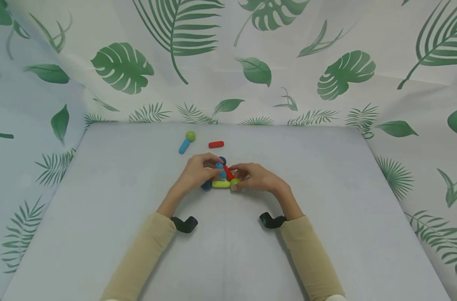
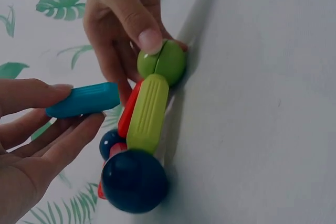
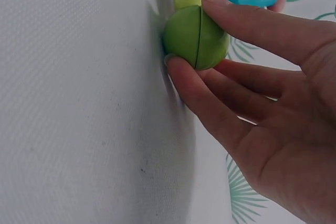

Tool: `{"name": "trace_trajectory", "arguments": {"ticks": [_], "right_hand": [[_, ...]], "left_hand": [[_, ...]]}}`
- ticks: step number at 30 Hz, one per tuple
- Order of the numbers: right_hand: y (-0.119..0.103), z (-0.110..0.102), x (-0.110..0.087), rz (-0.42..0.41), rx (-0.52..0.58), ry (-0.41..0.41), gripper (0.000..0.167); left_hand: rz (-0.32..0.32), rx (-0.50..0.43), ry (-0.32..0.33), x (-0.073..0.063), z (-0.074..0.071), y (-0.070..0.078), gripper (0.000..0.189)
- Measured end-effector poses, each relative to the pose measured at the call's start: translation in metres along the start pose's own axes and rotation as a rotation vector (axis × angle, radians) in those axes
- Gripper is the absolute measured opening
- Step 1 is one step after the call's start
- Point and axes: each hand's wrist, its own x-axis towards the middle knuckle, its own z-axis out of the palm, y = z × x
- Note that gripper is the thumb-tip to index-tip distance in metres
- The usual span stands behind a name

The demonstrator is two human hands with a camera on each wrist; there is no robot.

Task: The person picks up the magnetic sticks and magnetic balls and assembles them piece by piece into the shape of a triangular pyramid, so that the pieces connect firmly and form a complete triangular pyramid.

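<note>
1. Two bare hands face each other: the left hand [image 1: 199, 170] pinches a blue, ridged, plastic-looking rod [image 2: 84, 99] between thumb and fingers, held above the joined pieces.
2. The right hand [image 1: 260, 177] grasps a glossy green grooved ball [image 3: 184, 38] with thumb and fingertips, probably to steady the joined pieces.
3. From that ball a yellow-green ridged rod [image 2: 148, 111] runs to a glossy dark blue ball [image 2: 135, 182]; a red rod [image 1: 228, 172] slants toward a second dark blue ball [image 1: 223, 160]. The tabletop seems to give them support.
4. Beyond the hands lie a loose red rod [image 1: 216, 144] and a light blue rod [image 1: 184, 146] touching a second green ball [image 1: 190, 136].
5. The white tabletop [image 1: 224, 255] stretches wide to both sides, leaving elbow room; its far edge meets a leaf-printed sheet [image 1: 213, 88] near the loose pieces.
</note>
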Motion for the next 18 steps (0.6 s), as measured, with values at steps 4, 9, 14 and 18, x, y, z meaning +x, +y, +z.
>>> {"name": "trace_trajectory", "arguments": {"ticks": [4,9,14,18], "right_hand": [[0.001,0.0,-0.001,-0.02,0.013,0.0,0.065],[0.002,0.001,0.0,-0.028,0.014,0.003,0.067],[0.004,0.001,0.001,-0.03,0.006,0.007,0.068],[0.004,0.001,0.001,-0.031,0.004,0.01,0.068]], "left_hand": [[0.04,-0.006,-0.023,0.001,0.008,0.002,0.027],[0.051,-0.033,-0.043,0.001,0.013,0.004,0.028],[0.048,-0.048,-0.051,0.001,0.016,0.004,0.027],[0.041,-0.041,-0.052,0.002,0.017,0.005,0.027]]}}
